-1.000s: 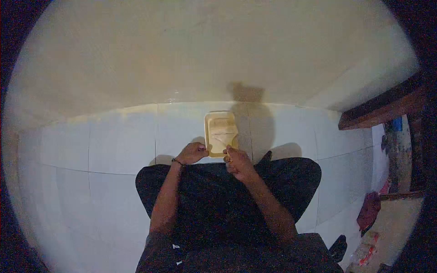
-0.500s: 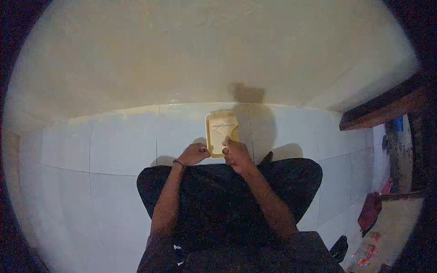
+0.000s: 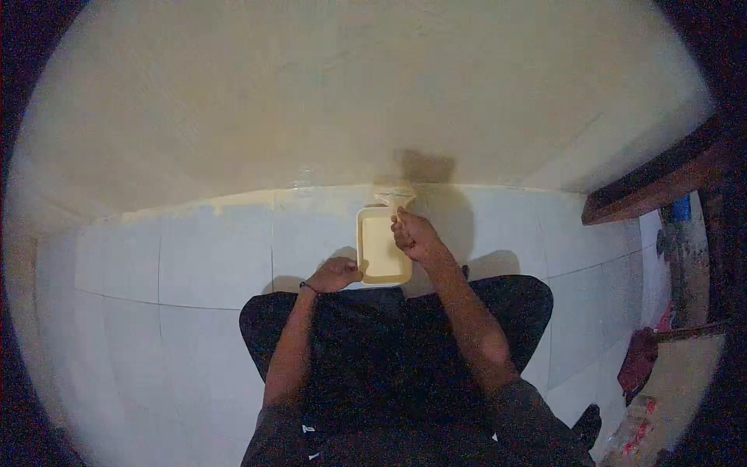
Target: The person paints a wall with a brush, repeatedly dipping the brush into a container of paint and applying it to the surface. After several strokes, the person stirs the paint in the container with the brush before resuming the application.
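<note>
Your left hand [image 3: 336, 275] at near-left corner of tray [image 3: 387, 279] on floor [image 3: 210, 265]; cannot tell if fingers pinch rim. Your right hand [image 3: 416, 237] clenched round brush [image 3: 395, 200], now moved beyond tray toward foot of wall [image 3: 327, 93]: work apparently shifting wallward.

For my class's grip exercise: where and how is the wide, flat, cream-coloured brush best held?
Probably grip the brush by its narrow near end, coming from the person's side, as the bare right hand does: the brush's head flares and points away, toward the beige wall.
</note>
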### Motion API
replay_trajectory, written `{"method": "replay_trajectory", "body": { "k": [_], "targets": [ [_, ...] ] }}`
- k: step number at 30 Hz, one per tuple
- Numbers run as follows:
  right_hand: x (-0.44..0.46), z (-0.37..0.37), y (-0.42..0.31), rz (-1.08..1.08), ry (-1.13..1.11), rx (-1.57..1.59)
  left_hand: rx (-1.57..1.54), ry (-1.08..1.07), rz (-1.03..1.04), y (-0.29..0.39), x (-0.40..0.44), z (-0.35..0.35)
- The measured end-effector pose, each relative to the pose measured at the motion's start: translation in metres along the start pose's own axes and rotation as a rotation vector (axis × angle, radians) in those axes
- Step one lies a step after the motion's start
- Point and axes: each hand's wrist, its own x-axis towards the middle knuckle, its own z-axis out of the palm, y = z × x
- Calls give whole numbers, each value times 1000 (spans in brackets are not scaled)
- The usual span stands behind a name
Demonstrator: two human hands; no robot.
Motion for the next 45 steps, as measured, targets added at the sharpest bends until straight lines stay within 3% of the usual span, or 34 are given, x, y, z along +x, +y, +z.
{"method": "replay_trajectory", "body": {
  "k": [7, 11, 19, 21, 23, 25, 27, 29, 32, 40, 42, 45],
  "targets": [
    [-10, 18, -14, -142, 48, -75, -14, -14, -64, 4, -2, -3],
    [-48, 51, -32, -233, 96, -69, -11, -6, 4, -3, -2, 1],
    [-119, 126, -71, -446, 165, -359, 87, 57, 60, 0, -3, 2],
    [-136, 146, -82, -501, 151, -359, -118, -3, 13, -2, -4, 1],
    [-149, 165, -94, -549, 143, -359, -72, -18, -21, 8, -5, -3],
    [-167, 188, -107, -745, 20, -440, -23, -31, -52, 17, -8, -7],
    [-180, 216, -126, -890, 48, -527, -63, -21, -1, 20, -12, -9],
    [-185, 237, -154, -1069, -156, -545, -64, 1, -50, 12, -7, -3],
    [-205, 273, -190, -1163, -167, -588, -70, 16, -63, -4, -3, 3],
    [-183, 236, -190, -1095, -234, -596, 35, 70, 136, -4, -2, 3],
    [-161, 206, -171, -987, -197, -466, 42, 42, 134, -12, 1, 6],
    [-139, 166, -131, -824, 19, -529, 32, 38, 106, -17, 3, 9]
  ]
}}
